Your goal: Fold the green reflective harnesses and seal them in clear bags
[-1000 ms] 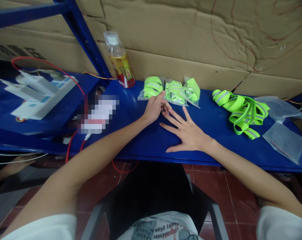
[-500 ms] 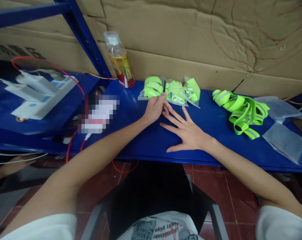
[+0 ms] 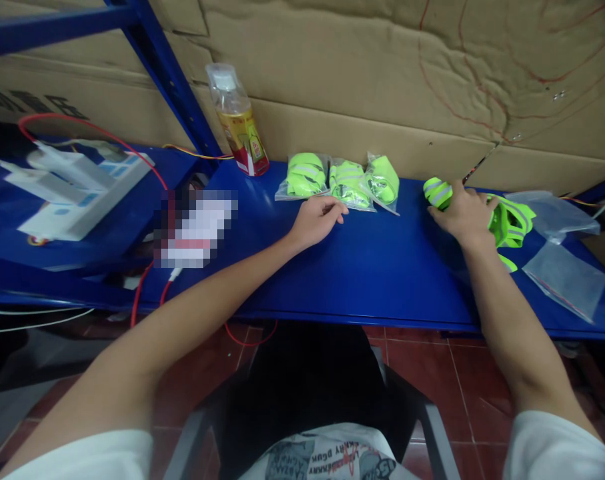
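Our right hand [image 3: 465,213] is over the loose tangle of fluorescent yellow-green fabric strap with silver-grey stripes [image 3: 506,239], at the right side of the glossy blue metal table [image 3: 382,287]. Thumb and fingers reach down around it; we can't tell if they grip, fingertips hidden. Our left hand [image 3: 316,220] rests palm inward, fingers half-curled, just in front of three clear plastic bags of rolled yellow-green strap [image 3: 351,183]; we can't tell whether it touches or pinches anything. Right of the tangle we see two flat clear plastic bags [image 3: 565,280]. Behind, we have a transparent bottle with yellow-and-red label [image 3: 242,137], standing left of the bagged rolls, and a brown cardboard wall [image 3: 332,73].
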A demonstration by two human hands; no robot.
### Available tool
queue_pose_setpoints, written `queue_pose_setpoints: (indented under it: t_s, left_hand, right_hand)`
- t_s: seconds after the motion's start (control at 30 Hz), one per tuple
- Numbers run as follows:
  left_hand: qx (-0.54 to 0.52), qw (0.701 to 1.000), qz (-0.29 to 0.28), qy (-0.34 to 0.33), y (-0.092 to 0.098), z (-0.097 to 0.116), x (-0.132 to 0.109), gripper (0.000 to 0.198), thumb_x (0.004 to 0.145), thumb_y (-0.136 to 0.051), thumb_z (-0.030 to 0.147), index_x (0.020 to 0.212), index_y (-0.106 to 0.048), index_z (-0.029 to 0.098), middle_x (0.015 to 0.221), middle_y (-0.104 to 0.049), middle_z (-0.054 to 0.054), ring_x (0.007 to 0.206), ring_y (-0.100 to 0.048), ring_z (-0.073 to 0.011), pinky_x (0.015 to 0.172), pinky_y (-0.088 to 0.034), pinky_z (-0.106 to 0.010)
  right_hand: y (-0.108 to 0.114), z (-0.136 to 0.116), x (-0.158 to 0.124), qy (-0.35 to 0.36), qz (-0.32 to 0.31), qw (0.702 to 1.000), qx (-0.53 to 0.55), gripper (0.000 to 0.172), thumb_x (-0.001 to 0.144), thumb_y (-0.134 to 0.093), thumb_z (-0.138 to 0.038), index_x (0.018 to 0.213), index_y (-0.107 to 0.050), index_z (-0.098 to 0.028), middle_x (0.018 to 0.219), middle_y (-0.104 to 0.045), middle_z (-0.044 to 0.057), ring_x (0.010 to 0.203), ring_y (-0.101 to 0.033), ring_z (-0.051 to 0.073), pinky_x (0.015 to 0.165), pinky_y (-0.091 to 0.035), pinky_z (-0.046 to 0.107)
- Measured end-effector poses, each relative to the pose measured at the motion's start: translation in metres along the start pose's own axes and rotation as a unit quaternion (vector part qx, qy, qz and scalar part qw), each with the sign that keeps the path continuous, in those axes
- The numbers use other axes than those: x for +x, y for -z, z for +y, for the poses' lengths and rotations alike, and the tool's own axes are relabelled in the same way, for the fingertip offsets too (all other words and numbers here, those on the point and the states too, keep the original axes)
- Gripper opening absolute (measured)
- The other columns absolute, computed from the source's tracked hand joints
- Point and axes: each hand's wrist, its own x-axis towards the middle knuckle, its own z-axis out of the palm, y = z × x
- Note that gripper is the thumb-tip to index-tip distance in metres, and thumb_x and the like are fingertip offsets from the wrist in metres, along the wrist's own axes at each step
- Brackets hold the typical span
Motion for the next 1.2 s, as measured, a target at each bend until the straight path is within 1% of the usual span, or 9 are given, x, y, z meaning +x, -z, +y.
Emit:
queue_pose_setpoints:
  t_s: [0.07, 0.2, 0.3, 0.43, 0.53, 0.63, 1.03, 1.1, 1.2]
  left_hand:
    - [0.005, 1.0, 0.002, -0.004, 0.0, -0.001, 0.0, 0.025, 0.1, -0.061, 0.027, 0.092, -0.084, 0.019, 0.078, -0.08, -0.001, 0.062, -0.062, -0.0109, 0.065, -0.046, -0.025]
    - [0.026, 0.999, -0.008, -0.034, 0.001, -0.002, -0.001, 0.026, 0.1, -0.059, 0.027, 0.091, -0.082, 0.02, 0.076, -0.079, -0.001, 0.064, -0.064, -0.0122, 0.066, -0.047, -0.026]
    - [0.068, 0.995, -0.018, -0.069, 0.0, -0.001, -0.003, 0.024, 0.1, -0.06, 0.026, 0.09, -0.081, 0.02, 0.077, -0.079, 0.0, 0.065, -0.065, -0.013, 0.067, -0.047, -0.027]
    - [0.107, 0.99, -0.009, -0.095, -0.002, 0.0, -0.004, 0.018, 0.099, -0.063, 0.027, 0.093, -0.078, 0.02, 0.08, -0.078, 0.0, 0.065, -0.062, -0.0136, 0.068, -0.047, -0.03]
    - [0.082, 0.992, -0.001, -0.09, -0.002, -0.002, -0.004, 0.019, 0.099, -0.057, 0.022, 0.107, -0.075, 0.019, 0.086, -0.077, -0.001, 0.069, -0.064, -0.014, 0.07, -0.048, -0.03]
    - [0.062, 0.994, -0.002, -0.087, -0.001, -0.003, -0.004, 0.028, 0.096, -0.051, 0.012, 0.116, -0.07, 0.019, 0.089, -0.076, 0.0, 0.073, -0.066, -0.0135, 0.073, -0.049, -0.029]
    - [0.078, 0.991, -0.038, -0.105, -0.004, 0.0, -0.006, 0.024, 0.092, -0.055, 0.013, 0.106, -0.073, 0.02, 0.094, -0.076, -0.002, 0.081, -0.067, -0.0152, 0.081, -0.052, -0.03]
    - [0.083, 0.99, -0.035, -0.106, -0.003, 0.0, -0.006, 0.024, 0.092, -0.055, 0.013, 0.105, -0.074, 0.02, 0.095, -0.077, -0.003, 0.082, -0.067, -0.0155, 0.081, -0.052, -0.031]
    - [0.091, 0.99, -0.028, -0.108, -0.002, 0.0, -0.006, 0.024, 0.091, -0.056, 0.012, 0.103, -0.075, 0.02, 0.096, -0.078, -0.004, 0.083, -0.068, -0.0163, 0.082, -0.051, -0.031]
  right_hand:
    - [-0.001, -0.003, -0.001, 0.026, -0.015, 0.999, -0.019, 0.059, 0.098, -0.07, -0.033, 0.152, -0.06, -0.011, 0.134, -0.071, 0.032, 0.13, -0.061, 0.05, 0.107, -0.039, 0.068]
    - [0.003, -0.022, -0.015, 0.112, 0.026, 0.993, 0.013, 0.046, 0.104, -0.058, -0.033, 0.145, -0.067, -0.016, 0.124, -0.075, 0.024, 0.124, -0.065, 0.045, 0.113, -0.038, 0.068]
    - [0.006, -0.041, -0.036, 0.183, 0.072, 0.98, 0.043, 0.052, 0.103, -0.06, -0.045, 0.147, -0.066, -0.018, 0.141, -0.067, 0.025, 0.134, -0.059, 0.047, 0.119, -0.034, 0.072]
    - [0.006, -0.07, -0.065, 0.318, 0.113, 0.938, 0.078, 0.056, 0.106, -0.057, -0.052, 0.154, -0.06, -0.023, 0.164, -0.052, 0.021, 0.154, -0.046, 0.046, 0.13, -0.022, 0.076]
    - [0.004, -0.085, -0.079, 0.437, 0.1, 0.89, 0.081, 0.049, 0.11, -0.052, -0.05, 0.152, -0.061, -0.027, 0.17, -0.049, 0.017, 0.161, -0.039, 0.043, 0.134, -0.013, 0.078]
    - [0.001, -0.091, -0.084, 0.495, 0.082, 0.861, 0.081, 0.043, 0.111, -0.052, -0.042, 0.149, -0.064, -0.026, 0.173, -0.048, 0.017, 0.164, -0.038, 0.042, 0.135, -0.011, 0.08]
    - [0.004, -0.09, -0.082, 0.462, 0.022, 0.874, 0.15, 0.044, 0.108, -0.056, -0.046, 0.15, -0.064, -0.036, 0.17, -0.053, 0.008, 0.163, -0.04, 0.042, 0.135, -0.007, 0.082]
    - [0.009, -0.086, -0.077, 0.434, 0.04, 0.891, 0.126, 0.047, 0.109, -0.054, -0.053, 0.151, -0.062, -0.034, 0.169, -0.053, 0.011, 0.162, -0.041, 0.041, 0.135, -0.004, 0.08]
    - [0.017, -0.069, -0.063, 0.304, 0.092, 0.945, 0.078, 0.063, 0.107, -0.052, -0.061, 0.159, -0.055, -0.026, 0.171, -0.047, 0.019, 0.161, -0.039, 0.043, 0.133, -0.005, 0.079]
